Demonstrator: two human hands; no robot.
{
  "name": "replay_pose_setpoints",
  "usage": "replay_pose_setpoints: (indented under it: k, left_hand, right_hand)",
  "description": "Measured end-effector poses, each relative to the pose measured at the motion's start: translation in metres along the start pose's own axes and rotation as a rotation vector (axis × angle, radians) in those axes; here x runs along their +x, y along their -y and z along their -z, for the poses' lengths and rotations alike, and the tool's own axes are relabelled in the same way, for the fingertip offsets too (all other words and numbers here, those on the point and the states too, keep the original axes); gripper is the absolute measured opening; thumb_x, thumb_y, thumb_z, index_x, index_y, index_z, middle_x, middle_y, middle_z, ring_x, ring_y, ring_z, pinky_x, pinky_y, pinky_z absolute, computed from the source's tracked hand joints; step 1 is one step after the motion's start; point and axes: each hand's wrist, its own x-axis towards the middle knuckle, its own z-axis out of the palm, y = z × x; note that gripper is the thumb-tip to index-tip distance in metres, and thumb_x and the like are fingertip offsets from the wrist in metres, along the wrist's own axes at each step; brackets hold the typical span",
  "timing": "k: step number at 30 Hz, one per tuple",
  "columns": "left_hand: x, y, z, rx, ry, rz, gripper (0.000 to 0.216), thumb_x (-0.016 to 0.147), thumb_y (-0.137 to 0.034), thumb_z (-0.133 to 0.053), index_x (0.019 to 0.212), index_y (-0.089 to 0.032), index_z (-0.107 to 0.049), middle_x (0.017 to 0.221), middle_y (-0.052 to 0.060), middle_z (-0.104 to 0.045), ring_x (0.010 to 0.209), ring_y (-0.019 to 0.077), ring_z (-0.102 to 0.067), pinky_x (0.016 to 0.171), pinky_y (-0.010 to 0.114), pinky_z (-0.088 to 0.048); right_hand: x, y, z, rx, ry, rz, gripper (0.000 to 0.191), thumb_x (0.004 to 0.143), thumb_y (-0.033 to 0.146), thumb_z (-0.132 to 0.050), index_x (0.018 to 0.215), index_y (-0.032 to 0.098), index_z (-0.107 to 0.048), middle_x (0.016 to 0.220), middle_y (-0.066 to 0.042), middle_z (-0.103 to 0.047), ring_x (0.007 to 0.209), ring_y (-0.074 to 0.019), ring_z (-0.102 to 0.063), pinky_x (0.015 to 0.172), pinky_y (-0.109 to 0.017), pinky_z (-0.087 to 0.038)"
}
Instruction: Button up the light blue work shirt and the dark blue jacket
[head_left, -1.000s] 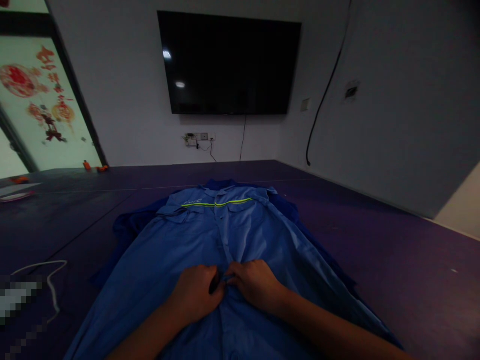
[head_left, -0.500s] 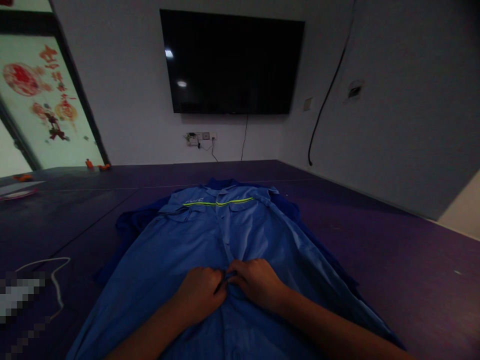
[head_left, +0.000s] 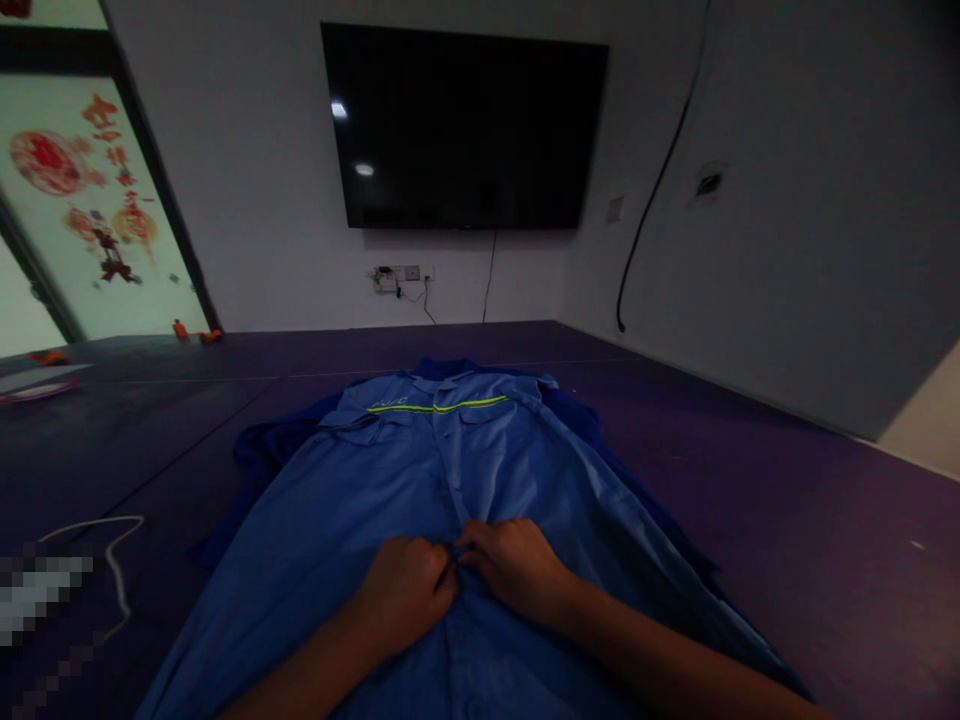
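Observation:
A light blue work shirt (head_left: 420, 470) with a yellow-green reflective stripe across the chest lies flat on a dark purple table (head_left: 787, 520), collar away from me. A darker blue garment (head_left: 259, 450) shows under its edges. My left hand (head_left: 405, 590) and my right hand (head_left: 514, 565) meet at the shirt's front placket, low on the shirt. Both have their fingers curled and pinch the placket fabric, fingertips touching each other.
A white cable (head_left: 112, 550) lies on the table at the left beside a blurred patch. A black TV (head_left: 465, 125) hangs on the far wall above a socket strip (head_left: 394, 275). A window with red decorations (head_left: 82, 200) is at the left. Small orange objects (head_left: 191, 332) sit at the table's far left edge.
Both hands have stayed at the same spot on the placket, with only slight finger shifts. The view has drifted a little.

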Motion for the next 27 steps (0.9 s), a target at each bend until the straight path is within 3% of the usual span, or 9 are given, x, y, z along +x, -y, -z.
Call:
replay_pose_setpoints:
  k: [13, 27]
  left_hand:
    - [-0.0004, -0.0048, -0.0021, -0.001, -0.011, 0.073, 0.039, 0.085, -0.029, -0.029, 0.078, -0.016, -0.065, 0.073, 0.008, -0.066, 0.07, 0.0178, -0.061, 0.064, 0.028, -0.042]
    - [0.0019, -0.0061, -0.0048, -0.037, -0.036, 0.154, 0.04, 0.085, -0.031, -0.028, 0.076, -0.017, -0.064, 0.076, 0.009, -0.067, 0.072, 0.0211, -0.062, 0.062, 0.031, -0.042]
  right_hand:
    - [0.0, 0.0051, 0.0024, -0.06, 0.019, -0.062, 0.025, 0.086, 0.031, -0.04, 0.101, 0.02, -0.056, 0.088, -0.005, -0.068, 0.08, -0.0186, -0.063, 0.064, -0.024, -0.04]
    - [-0.0013, 0.0093, 0.0001, -0.051, -0.053, -0.079, 0.022, 0.084, 0.028, -0.04, 0.093, 0.019, -0.057, 0.083, -0.005, -0.067, 0.076, -0.0178, -0.063, 0.06, -0.023, -0.036]
